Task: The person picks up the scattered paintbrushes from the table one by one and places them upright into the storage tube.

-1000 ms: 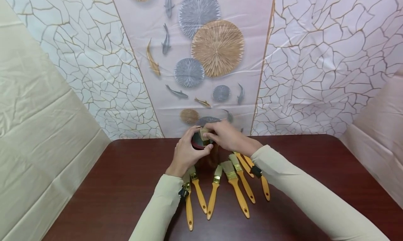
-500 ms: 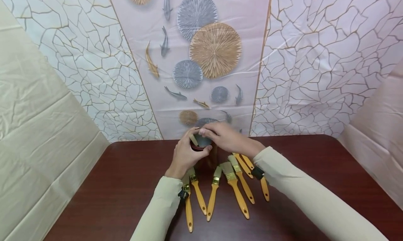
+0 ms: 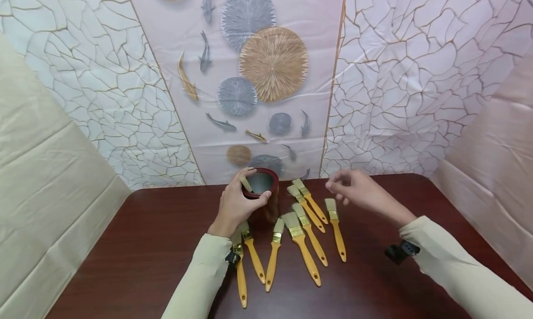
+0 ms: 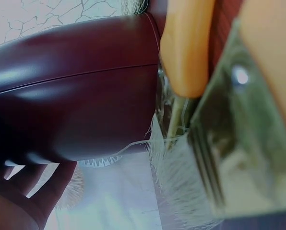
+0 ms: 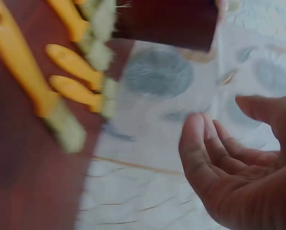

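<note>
My left hand (image 3: 237, 203) grips a dark red cylindrical pot (image 4: 76, 91) near its rim, fingers round the far left side and thumb at the front. Inside the pot one paintbrush (image 3: 246, 184) leans against the left wall with its pale bristles up; its handle is hidden. To the right of the pot, above the table, my right hand (image 3: 360, 191) has loosely bent fingers and holds nothing. The nearest brush to it is a flat paintbrush (image 3: 335, 226) with a yellow handle, lying just below and left of it.
Several more yellow-handled paintbrushes (image 3: 305, 254) fan out on the dark red-brown table (image 3: 395, 282), bristles toward the back. Close under the left wrist lies a brush with a brass-coloured ferrule (image 4: 244, 163). A patterned cloth (image 3: 270, 124) hangs behind the table.
The paintbrush tilted over to the pot's left wall as my right hand let go of it. That hand then moved right, away from the pot. My left hand kept its grip.
</note>
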{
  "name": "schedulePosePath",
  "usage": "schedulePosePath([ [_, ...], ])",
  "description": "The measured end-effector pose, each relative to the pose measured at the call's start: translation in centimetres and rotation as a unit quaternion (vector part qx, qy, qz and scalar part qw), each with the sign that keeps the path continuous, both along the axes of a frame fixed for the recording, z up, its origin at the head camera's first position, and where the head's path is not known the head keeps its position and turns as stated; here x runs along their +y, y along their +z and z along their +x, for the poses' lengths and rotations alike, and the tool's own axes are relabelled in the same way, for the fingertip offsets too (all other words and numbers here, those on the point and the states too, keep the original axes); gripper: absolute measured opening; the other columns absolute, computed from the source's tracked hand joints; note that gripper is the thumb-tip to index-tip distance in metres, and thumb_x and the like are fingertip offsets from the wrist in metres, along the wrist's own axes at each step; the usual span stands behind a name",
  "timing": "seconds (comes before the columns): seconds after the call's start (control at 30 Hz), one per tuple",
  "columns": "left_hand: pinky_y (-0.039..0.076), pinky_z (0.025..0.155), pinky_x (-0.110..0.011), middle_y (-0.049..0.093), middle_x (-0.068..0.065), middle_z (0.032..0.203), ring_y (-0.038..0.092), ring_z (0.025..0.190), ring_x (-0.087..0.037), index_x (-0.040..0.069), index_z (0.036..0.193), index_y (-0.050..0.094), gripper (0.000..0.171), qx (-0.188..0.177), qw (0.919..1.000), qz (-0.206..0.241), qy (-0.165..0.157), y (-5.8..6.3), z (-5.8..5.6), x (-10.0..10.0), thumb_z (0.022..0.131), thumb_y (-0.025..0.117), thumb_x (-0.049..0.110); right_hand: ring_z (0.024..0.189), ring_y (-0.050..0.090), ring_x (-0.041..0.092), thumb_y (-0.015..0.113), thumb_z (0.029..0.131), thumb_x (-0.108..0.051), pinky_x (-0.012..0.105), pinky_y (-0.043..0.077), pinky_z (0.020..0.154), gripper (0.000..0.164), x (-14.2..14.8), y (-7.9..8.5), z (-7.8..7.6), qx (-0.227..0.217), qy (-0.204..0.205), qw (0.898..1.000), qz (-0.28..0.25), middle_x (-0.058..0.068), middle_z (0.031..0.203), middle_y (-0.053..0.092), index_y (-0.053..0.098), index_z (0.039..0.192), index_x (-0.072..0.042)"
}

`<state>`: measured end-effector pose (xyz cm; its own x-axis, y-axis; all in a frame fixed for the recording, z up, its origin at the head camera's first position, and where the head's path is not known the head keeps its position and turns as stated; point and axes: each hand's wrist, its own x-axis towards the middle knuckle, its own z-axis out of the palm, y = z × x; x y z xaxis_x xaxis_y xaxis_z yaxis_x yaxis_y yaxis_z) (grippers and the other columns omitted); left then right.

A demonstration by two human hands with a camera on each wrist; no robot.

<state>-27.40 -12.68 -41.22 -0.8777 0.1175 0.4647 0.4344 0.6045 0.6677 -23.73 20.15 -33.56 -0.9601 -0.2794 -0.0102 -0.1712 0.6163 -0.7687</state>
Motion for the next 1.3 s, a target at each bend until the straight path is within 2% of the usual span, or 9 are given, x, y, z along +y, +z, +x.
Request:
schedulePosePath([
  [0.13, 0.055, 0.069, -0.038, 0.051, 0.009, 0.157, 0.064, 0.082, -0.014, 0.035, 0.147, 0.059, 0.070, -0.002, 1.0000, 0.000, 0.002, 0.0, -0.2, -0.2, 0.085, 0.080, 0.059, 0.086, 0.068, 0.025, 0.063, 0.107, -0.019, 0.038, 0.062, 0.074, 0.030, 1.8, -3.2, 0.0, -0.074, -0.010, 0.997, -0.004, 0.018, 0.105, 0.068, 0.062, 0.122, 0.008],
  [0.23, 0.056, 0.071, -0.037, 0.050, 0.008, 0.158, 0.065, 0.085, -0.014, 0.034, 0.148, 0.058, 0.071, -0.008, 1.0000, 0.001, -0.004, -0.2, -0.3, 0.0, 0.085, 0.080, 0.060, 0.085, 0.068, 0.023, 0.064, 0.106, -0.017, 0.038, 0.062, 0.073, 0.028, 2.6, -5.6, -0.1, -0.098, -0.033, 0.995, 0.016, 0.021, 0.110, 0.069, 0.063, 0.118, 0.009],
  [0.33, 0.056, 0.072, -0.037, 0.049, 0.010, 0.158, 0.067, 0.085, -0.013, 0.033, 0.147, 0.059, 0.071, -0.013, 0.9998, 0.005, -0.011, -0.4, -0.3, 0.0, 0.086, 0.079, 0.061, 0.079, 0.068, 0.021, 0.066, 0.104, -0.021, 0.037, 0.062, 0.070, 0.028, 2.7, -7.3, -0.2, -0.104, -0.057, 0.992, 0.041, 0.018, 0.103, 0.070, 0.065, 0.109, 0.006],
  [0.5, 0.056, 0.073, -0.037, 0.048, 0.004, 0.161, 0.066, 0.086, -0.012, 0.034, 0.148, 0.058, 0.073, -0.017, 0.9996, -0.003, -0.020, -0.6, -0.4, -0.1, 0.087, 0.074, 0.071, 0.060, 0.065, 0.019, 0.072, 0.101, -0.026, 0.034, 0.059, 0.059, 0.030, 2.1, -8.6, -0.7, -0.093, -0.078, 0.989, 0.086, 0.009, 0.074, 0.065, 0.068, 0.084, -0.001],
  [0.63, 0.056, 0.077, -0.044, 0.046, 0.003, 0.164, 0.068, 0.098, -0.016, 0.036, 0.151, 0.056, 0.077, -0.019, 0.9994, -0.025, -0.018, -0.7, -0.4, 0.0, 0.087, 0.067, 0.078, 0.052, 0.064, 0.018, 0.074, 0.100, -0.025, 0.033, 0.058, 0.053, 0.039, 1.8, -9.2, -1.2, -0.088, -0.095, 0.985, 0.115, 0.007, 0.063, 0.061, 0.064, 0.068, -0.006],
  [0.8, 0.053, 0.086, -0.054, 0.044, 0.016, 0.162, 0.061, 0.129, -0.022, 0.041, 0.151, 0.055, 0.080, -0.019, 0.9986, -0.049, -0.002, -0.7, -0.2, -0.1, 0.084, 0.063, 0.085, 0.054, 0.067, 0.018, 0.071, 0.101, -0.019, 0.033, 0.059, 0.054, 0.038, 1.5, -9.3, -1.5, -0.109, -0.095, 0.983, 0.112, 0.010, 0.066, 0.063, 0.063, 0.067, -0.004],
  [1.0, 0.056, 0.075, -0.044, 0.047, 0.006, 0.162, 0.067, 0.107, -0.020, 0.040, 0.150, 0.056, 0.079, -0.010, 0.9993, -0.035, -0.004, -0.5, -0.3, -0.5, 0.083, 0.069, 0.081, 0.052, 0.066, 0.017, 0.070, 0.102, -0.018, 0.031, 0.059, 0.054, 0.032, 0.8, -9.3, -1.7, -0.133, -0.100, 0.981, 0.102, 0.010, 0.066, 0.062, 0.059, 0.075, -0.002],
  [1.13, 0.057, 0.074, -0.039, 0.048, 0.003, 0.162, 0.068, 0.100, -0.016, 0.039, 0.150, 0.057, 0.077, -0.012, 0.9995, -0.023, -0.016, -0.4, -0.5, -0.6, 0.085, 0.072, 0.076, 0.053, 0.066, 0.017, 0.067, 0.103, -0.015, 0.031, 0.059, 0.054, 0.028, 0.8, -9.2, -1.7, -0.130, -0.093, 0.983, 0.090, 0.011, 0.069, 0.061, 0.056, 0.081, -0.002],
  [1.3, 0.058, 0.075, -0.040, 0.049, 0.000, 0.161, 0.069, 0.098, -0.016, 0.037, 0.149, 0.058, 0.075, -0.013, 0.9998, -0.004, -0.016, -0.2, -0.3, -0.9, 0.085, 0.076, 0.070, 0.056, 0.064, 0.021, 0.064, 0.104, -0.014, 0.035, 0.060, 0.056, 0.020, 0.5, -7.8, -1.3, -0.082, -0.061, 0.992, 0.080, 0.012, 0.073, 0.059, 0.058, 0.096, 0.003],
])
